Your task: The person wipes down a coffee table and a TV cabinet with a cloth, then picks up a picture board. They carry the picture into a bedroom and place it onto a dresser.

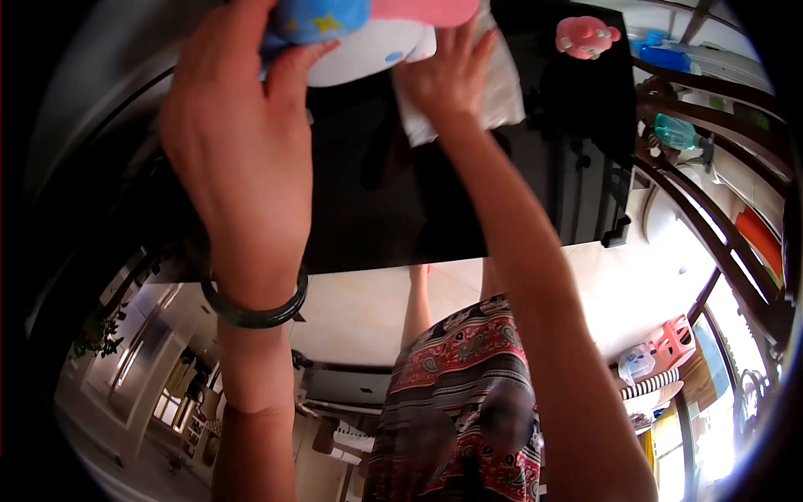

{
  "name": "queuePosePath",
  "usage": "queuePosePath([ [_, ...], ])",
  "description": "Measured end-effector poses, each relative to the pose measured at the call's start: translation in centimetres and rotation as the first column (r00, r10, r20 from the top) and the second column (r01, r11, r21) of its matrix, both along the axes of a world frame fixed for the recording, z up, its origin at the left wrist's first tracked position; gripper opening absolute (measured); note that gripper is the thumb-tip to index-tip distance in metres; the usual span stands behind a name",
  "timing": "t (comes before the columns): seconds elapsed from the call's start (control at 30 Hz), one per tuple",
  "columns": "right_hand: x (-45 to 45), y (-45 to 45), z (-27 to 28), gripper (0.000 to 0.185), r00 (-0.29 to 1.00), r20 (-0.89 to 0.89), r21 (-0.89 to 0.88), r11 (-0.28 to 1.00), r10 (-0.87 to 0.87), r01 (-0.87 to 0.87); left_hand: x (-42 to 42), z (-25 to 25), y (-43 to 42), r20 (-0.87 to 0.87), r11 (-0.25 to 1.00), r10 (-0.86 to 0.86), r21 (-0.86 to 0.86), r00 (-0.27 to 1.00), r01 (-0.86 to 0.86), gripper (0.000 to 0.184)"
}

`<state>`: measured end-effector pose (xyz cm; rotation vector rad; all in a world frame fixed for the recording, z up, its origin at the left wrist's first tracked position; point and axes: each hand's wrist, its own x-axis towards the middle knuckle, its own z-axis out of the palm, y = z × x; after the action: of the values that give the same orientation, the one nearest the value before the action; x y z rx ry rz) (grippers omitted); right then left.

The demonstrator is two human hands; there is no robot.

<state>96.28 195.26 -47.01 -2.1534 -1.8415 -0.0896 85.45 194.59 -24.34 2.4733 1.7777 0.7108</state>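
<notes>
Head view takes in two hands at the top, over one glossy black surface [368, 226]. The left hand [238, 125], one dark green bangle [255, 311] round its wrist, grips one rounded blue, white and pink figure [360, 57] with yellow stars on its blue part. Its thumb lies against that blue part; the other fingers are mostly hidden or cut off by the top edge. The figure itself is cut off there too, so its full shape cannot be made out, nor whether it rests on the surface.

The right hand [447, 79], a little blurred, has its fingers spread over one thin, crumpled white sheet [502, 88], just beside the figure. The hand covers part of the sheet, and whether its fingertips touch the figure is unclear; the sheet's material is hard to tell.

One small, glossy pink figurine [585, 38] stands well apart near the surface's right corner. Beyond the right edge are one teal bottle [676, 132] and one pink plastic stool [676, 339], both small and distorted near the curved border.
</notes>
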Motion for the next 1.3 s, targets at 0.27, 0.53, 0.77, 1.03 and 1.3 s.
queuePosePath([
  [0.27, -0.9, -21.7, 0.6, 0.068, 0.702, -0.331, -0.246, 0.661, 0.63, -0.709, 3.5, -2.5, 0.5, -0.049, 0.984, -0.176, -0.036, 0.983, 0.175, 0.031],
  [0.53, 13.7, -22.4, 1.1, 0.061, 0.959, -0.184, -0.25, 0.933, 0.218, -0.26, 1.8, -2.7, 1.3, -0.073, 0.977, -0.208, -0.054, 0.975, 0.204, 0.031],
  [0.77, 6.6, -14.5, 1.4, 0.068, 0.994, -0.082, -0.175, 0.983, -0.068, 0.053, -1.3, -4.3, 1.5, -0.145, 0.986, -0.162, -0.066, 0.976, 0.154, 0.031],
  [1.03, 5.9, -12.1, 0.5, 0.068, 0.826, -0.217, -0.107, 0.829, 0.52, -0.55, -1.9, -6.2, 1.5, -0.202, 0.991, -0.132, -0.02, 0.971, 0.131, 0.033],
  [1.3, 16.2, -19.8, -1.0, 0.062, 0.993, -0.011, -0.115, 0.987, -0.114, 0.112, -0.7, -7.2, 0.1, -0.189, 0.983, -0.17, 0.04, 0.967, 0.18, 0.036],
])
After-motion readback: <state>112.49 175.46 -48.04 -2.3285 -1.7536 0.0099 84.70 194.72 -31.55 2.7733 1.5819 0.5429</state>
